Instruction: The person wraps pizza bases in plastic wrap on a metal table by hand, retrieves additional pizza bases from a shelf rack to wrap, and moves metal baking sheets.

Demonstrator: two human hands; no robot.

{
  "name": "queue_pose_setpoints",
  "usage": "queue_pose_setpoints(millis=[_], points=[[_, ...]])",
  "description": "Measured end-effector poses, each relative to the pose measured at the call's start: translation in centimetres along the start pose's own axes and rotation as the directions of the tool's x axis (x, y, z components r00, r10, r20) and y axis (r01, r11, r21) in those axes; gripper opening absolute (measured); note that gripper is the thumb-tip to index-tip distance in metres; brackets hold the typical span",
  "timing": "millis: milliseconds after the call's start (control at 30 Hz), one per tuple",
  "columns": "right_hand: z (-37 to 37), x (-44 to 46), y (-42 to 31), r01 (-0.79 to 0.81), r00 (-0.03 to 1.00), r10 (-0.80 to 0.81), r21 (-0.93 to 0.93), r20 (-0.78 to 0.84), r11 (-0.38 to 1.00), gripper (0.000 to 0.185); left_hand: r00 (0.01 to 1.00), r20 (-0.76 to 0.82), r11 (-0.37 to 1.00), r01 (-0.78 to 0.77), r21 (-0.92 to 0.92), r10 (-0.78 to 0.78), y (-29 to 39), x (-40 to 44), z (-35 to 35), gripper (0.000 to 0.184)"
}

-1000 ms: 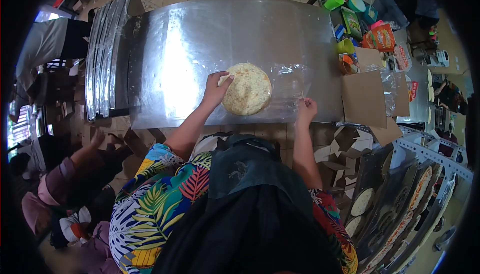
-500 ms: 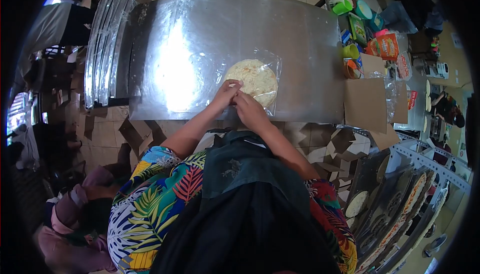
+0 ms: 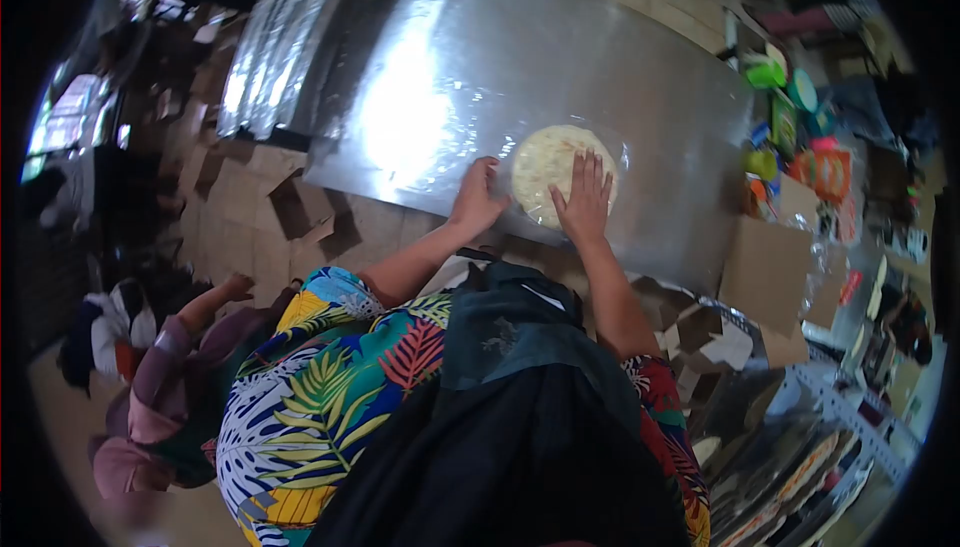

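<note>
A round, pale pizza base [image 3: 545, 162] in clear plastic wrap lies flat near the front edge of the metal table [image 3: 560, 57]. Fingers stretched out, my right hand [image 3: 588, 199] rests flat on the right part of the base. My left hand [image 3: 480, 197] is just left of the base, thumb and fingers apart with nothing between them. Between that hand and the base a narrow gap shows.
Stacked trays in plastic wrap [image 3: 290, 37] stand at the table's left end. Cups, packets and a cardboard box [image 3: 765, 272] crowd the right. A rack [image 3: 800, 467] with topped pizzas is at lower right. Another person [image 3: 165, 417] is at lower left.
My hands were together at the base's near left edge and have parted. The right hand now lies on the base; the left has moved off it. The whole view has turned and shifted.
</note>
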State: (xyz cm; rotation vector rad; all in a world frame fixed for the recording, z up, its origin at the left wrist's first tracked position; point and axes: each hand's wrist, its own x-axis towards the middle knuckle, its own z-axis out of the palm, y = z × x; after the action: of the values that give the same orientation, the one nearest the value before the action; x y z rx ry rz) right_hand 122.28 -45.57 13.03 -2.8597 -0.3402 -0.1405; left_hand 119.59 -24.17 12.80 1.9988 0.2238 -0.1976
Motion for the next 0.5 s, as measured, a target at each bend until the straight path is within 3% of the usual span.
queue_pose_setpoints(millis=[33, 100, 167, 200, 267, 300, 367, 400, 467, 500], points=[[0.5, 0.0, -0.2, 0.068, 0.994, -0.063, -0.055, 0.090, 0.996, 0.074, 0.983, -0.166, 0.972, -0.035, 0.234, 0.075, -0.1, 0.0, -1.4, 0.063], [0.2, 0.1, -0.9, 0.115, 0.990, -0.111, -0.036, 0.091, 0.993, 0.073, 0.908, -0.419, 0.901, 0.168, 0.401, 0.018, -1.5, 0.2, -4.4, 0.074], [-0.1, 0.8, -1.9, 0.146, 0.984, -0.143, -0.024, 0.108, 0.989, 0.073, 0.842, -0.531, 0.835, 0.359, 0.416, -0.096, -3.2, 0.2, -6.8, 0.072], [-0.6, 1.4, -2.6, 0.189, 0.975, -0.189, 0.005, 0.114, 0.982, 0.070, 0.838, -0.535, 0.831, 0.369, 0.415, -0.105, -4.4, 0.2, -7.6, 0.072], [-0.6, 2.8, -4.1, 0.228, 0.966, -0.230, 0.030, 0.118, 0.973, 0.067, 0.905, -0.326, 0.803, 0.401, 0.441, -0.273, -6.0, 0.9, -8.6, 0.059], [-0.2, 3.8, -5.2, 0.260, 0.949, -0.262, 0.034, 0.177, 0.965, 0.063, 0.907, -0.322, 0.805, 0.397, 0.440, -0.272, -5.9, 1.3, -8.7, 0.059], [0.7, 5.1, -7.1, 0.326, 0.909, -0.327, 0.048, 0.257, 0.944, 0.055, 0.921, -0.241, 0.785, 0.386, 0.484, -0.304, -5.5, 2.1, -8.5, 0.034], [1.1, 5.4, -8.0, 0.361, 0.889, -0.362, 0.056, 0.281, 0.931, 0.052, 0.926, -0.228, 0.790, 0.377, 0.484, -0.302, -6.4, 2.5, -8.3, 0.034], [1.5, 5.7, -9.2, 0.414, 0.857, -0.422, 0.091, 0.295, 0.906, 0.050, 0.965, -0.189, 0.947, 0.225, 0.228, -0.184, -7.9, 3.1, -8.3, 0.014], [1.2, 5.8, -9.7, 0.473, 0.818, -0.491, 0.137, 0.300, 0.870, 0.049, 0.970, -0.172, 0.951, 0.211, 0.228, -0.174, -7.9, 3.3, -8.3, 0.014]])
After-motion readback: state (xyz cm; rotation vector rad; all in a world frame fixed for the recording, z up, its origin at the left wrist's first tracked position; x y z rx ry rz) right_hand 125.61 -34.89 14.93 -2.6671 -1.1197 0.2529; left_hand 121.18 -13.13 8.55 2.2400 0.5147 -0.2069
